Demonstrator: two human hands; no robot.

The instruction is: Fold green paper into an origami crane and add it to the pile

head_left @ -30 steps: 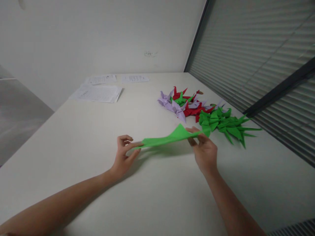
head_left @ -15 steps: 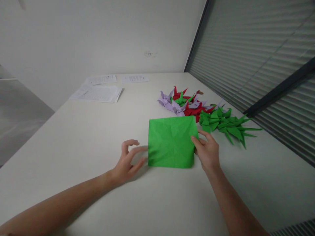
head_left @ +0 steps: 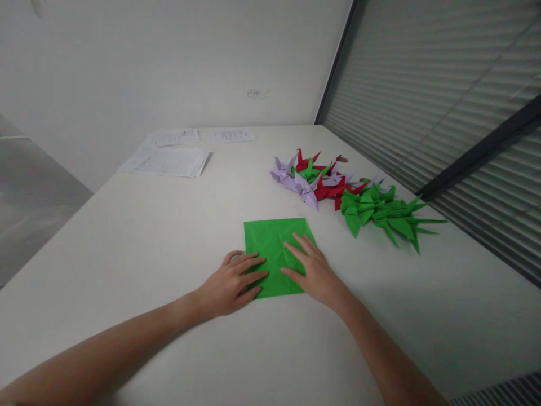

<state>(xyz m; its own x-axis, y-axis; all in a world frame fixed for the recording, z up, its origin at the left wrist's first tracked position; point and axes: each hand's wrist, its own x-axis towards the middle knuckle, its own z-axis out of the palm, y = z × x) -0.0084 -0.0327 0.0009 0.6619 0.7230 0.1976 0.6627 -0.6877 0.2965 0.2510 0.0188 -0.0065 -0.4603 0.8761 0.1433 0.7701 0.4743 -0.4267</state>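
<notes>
A green square sheet of origami paper, marked with faint creases, lies flat on the white table in front of me. My left hand rests on its left edge, fingers spread and pointing right. On the right part of the sheet lies my right hand, also with its fingers apart, covering the right edge and the lower right corner. Neither hand grips anything. Beyond the sheet to the right is a pile of folded paper cranes: green cranes nearest, then red cranes and lilac cranes.
Printed paper sheets lie in a loose stack at the far left of the table, with another printed sheet by the wall. A window with blinds runs along the table's right side.
My right hand has let go of the sheet's right edge and lies flat on it. The sheet has come down flat, slightly left. My left hand has moved onto its left edge.
</notes>
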